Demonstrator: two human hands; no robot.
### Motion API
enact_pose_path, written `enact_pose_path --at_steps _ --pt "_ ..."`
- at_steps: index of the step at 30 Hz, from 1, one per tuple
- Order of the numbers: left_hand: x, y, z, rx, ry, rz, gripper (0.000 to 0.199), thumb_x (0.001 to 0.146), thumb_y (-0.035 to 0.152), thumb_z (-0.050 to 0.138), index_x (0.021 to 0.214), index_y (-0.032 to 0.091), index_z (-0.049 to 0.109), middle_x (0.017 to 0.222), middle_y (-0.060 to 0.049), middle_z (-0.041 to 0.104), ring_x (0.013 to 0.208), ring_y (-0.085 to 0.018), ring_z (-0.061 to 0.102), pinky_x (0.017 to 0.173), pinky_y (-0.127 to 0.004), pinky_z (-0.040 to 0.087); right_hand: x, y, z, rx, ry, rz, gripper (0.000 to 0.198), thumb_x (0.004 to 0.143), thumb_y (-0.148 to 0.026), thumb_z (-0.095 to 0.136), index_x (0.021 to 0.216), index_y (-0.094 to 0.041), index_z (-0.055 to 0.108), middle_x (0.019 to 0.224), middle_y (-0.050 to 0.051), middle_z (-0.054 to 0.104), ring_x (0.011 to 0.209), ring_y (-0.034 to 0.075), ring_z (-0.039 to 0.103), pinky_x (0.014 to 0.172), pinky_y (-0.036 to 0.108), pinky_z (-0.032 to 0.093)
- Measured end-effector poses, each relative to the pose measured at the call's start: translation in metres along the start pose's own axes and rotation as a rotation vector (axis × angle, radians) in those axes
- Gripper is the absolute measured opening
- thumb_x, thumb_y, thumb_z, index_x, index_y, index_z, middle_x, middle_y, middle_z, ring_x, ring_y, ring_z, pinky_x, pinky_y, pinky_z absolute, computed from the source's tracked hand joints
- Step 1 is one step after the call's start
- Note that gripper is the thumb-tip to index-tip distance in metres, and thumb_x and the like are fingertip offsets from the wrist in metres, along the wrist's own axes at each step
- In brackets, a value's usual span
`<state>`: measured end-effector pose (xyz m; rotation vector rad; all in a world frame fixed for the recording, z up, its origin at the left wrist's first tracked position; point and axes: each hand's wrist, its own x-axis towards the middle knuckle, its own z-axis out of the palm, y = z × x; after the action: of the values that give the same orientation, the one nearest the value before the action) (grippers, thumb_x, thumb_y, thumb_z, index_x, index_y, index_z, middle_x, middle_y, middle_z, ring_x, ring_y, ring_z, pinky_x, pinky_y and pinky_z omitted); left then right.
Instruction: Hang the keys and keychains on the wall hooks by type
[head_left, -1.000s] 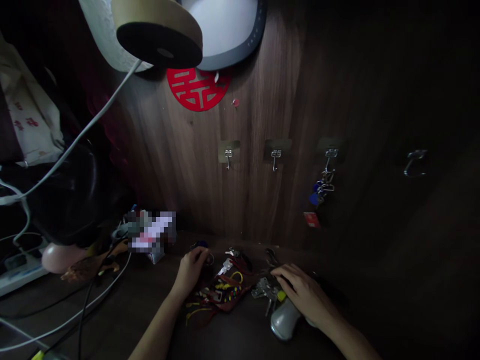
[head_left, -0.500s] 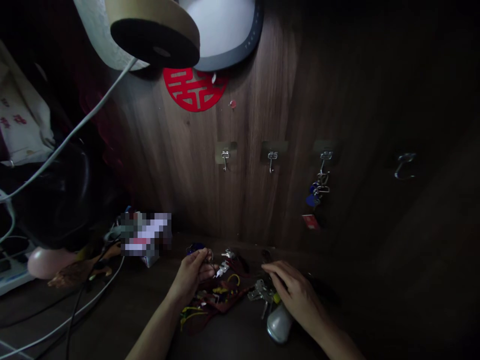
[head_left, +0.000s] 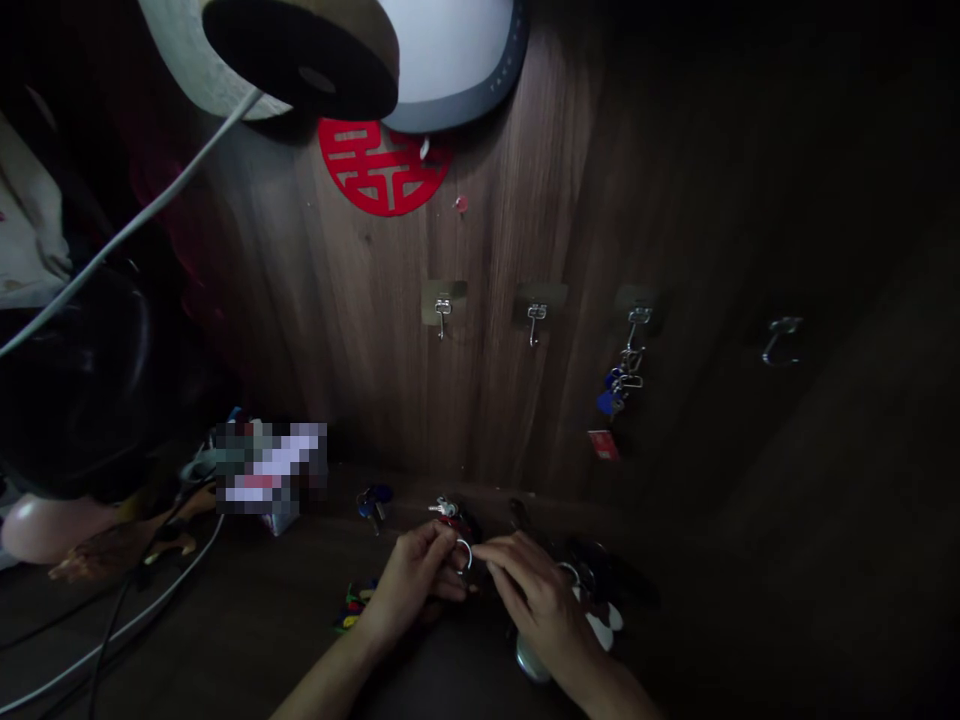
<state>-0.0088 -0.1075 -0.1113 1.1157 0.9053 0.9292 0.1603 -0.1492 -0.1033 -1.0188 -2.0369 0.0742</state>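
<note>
My left hand [head_left: 417, 573] pinches a thin silver key ring [head_left: 468, 556] between thumb and fingers, low in the middle of the view. Close against the ring's right side is my right hand [head_left: 531, 588], its fingertips drawn together; whatever they hold is too small to make out. Keys with a red piece [head_left: 448, 512] lie just behind the left hand. A blue key set [head_left: 374, 505] rests farther left. Beneath the left wrist, yellow and green cords [head_left: 352, 605] are partly covered. The right hand partly hides a silver rounded object [head_left: 531, 660] and white tags [head_left: 604, 625].
Several metal hooks line the wooden panel [head_left: 487, 400]; one hook [head_left: 637, 318] carries keys with a blue tag [head_left: 607, 402]. Above are a red paper cutout [head_left: 386, 175] and hanging hats [head_left: 457, 60]. Cables [head_left: 169, 575], a pink balloon-like object [head_left: 49, 528] and a blurred box [head_left: 281, 470] occupy the left.
My left hand has moved right and my right hand left, so they now meet at the ring. The blue key set now lies uncovered behind the left hand. The camera view has shifted slightly.
</note>
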Motion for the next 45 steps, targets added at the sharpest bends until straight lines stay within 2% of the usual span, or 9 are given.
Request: enact_pose_path --at_steps 9,15,18,23,28,32,38,45 --pt "-0.004 -0.002 0.007 0.084 -0.122 0.012 0.043 0.072 0.059 0.057 0.077 0.016 0.053 0.059 0.003 0.059 0.045 -0.011 0.061 0.042 -0.019 0.045 -0.002 0.005 0.002 -0.02 0.0 -0.063 0.022 0.089 -0.013 0.048 0.103 -0.026 0.061 0.089 0.003 0.063 0.082 0.016 0.059 0.076 0.032 0.049" --pt "-0.013 0.008 0.009 0.092 -0.302 0.08 0.04 0.081 0.052 0.051 0.094 0.014 0.057 0.069 -0.003 0.065 0.059 -0.012 0.062 0.043 -0.016 0.044 0.001 0.002 -0.003 0.022 0.1 -0.052 0.016 0.088 -0.014 0.05 0.097 -0.024 0.059 0.089 0.003 0.066 0.086 0.016 0.062 0.085 0.035 0.047" --pt "-0.015 0.009 0.008 0.054 -0.335 0.059 0.042 0.082 0.051 0.05 0.101 0.014 0.058 0.073 -0.005 0.066 0.063 -0.014 0.062 0.043 -0.017 0.045 0.002 0.001 -0.004 0.07 0.115 0.031 0.015 0.086 -0.014 0.05 0.091 -0.023 0.061 0.085 0.003 0.067 0.081 0.016 0.063 0.078 0.031 0.05" --pt "-0.013 0.009 0.007 -0.017 -0.398 0.018 0.039 0.082 0.046 0.054 0.104 0.015 0.058 0.082 -0.007 0.068 0.072 -0.016 0.063 0.046 -0.018 0.048 0.002 0.003 -0.005 0.132 0.145 0.246 0.013 0.084 -0.019 0.051 0.083 -0.022 0.064 0.078 0.002 0.068 0.071 0.015 0.064 0.063 0.024 0.05" --pt "-0.014 0.01 0.003 -0.023 -0.394 0.015 0.038 0.081 0.042 0.057 0.11 0.019 0.056 0.095 -0.008 0.066 0.084 -0.019 0.063 0.05 -0.018 0.05 0.002 0.006 -0.005 0.249 0.181 0.457 0.014 0.082 -0.031 0.056 0.082 -0.021 0.066 0.075 0.002 0.07 0.066 0.016 0.064 0.059 0.023 0.05" --pt "-0.015 0.009 0.002 -0.026 -0.394 0.023 0.041 0.079 0.035 0.063 0.116 0.021 0.053 0.095 -0.007 0.064 0.092 -0.021 0.06 0.051 -0.018 0.051 0.004 0.006 -0.007 0.444 0.214 0.566 0.024 0.079 -0.042 0.059 0.08 -0.019 0.065 0.067 0.002 0.066 0.056 0.015 0.061 0.051 0.022 0.049" --pt "-0.017 0.01 0.005 0.026 -0.384 0.064 0.044 0.075 0.031 0.067 0.116 0.021 0.054 0.093 -0.006 0.062 0.089 -0.02 0.058 0.05 -0.018 0.051 0.007 0.001 -0.008 0.598 0.219 0.622 0.03 0.075 -0.048 0.062 0.077 -0.018 0.061 0.058 -0.001 0.059 0.047 0.012 0.057 0.044 0.021 0.045" --pt "-0.022 0.014 0.01 0.144 -0.266 0.116 0.041 0.073 0.033 0.069 0.111 0.021 0.059 0.088 -0.004 0.064 0.071 -0.013 0.056 0.05 -0.016 0.045 0.006 0.003 -0.01 0.604 0.273 0.625 0.03 0.077 -0.048 0.06 0.08 -0.019 0.059 0.058 -0.003 0.057 0.044 0.011 0.055 0.042 0.02 0.043"
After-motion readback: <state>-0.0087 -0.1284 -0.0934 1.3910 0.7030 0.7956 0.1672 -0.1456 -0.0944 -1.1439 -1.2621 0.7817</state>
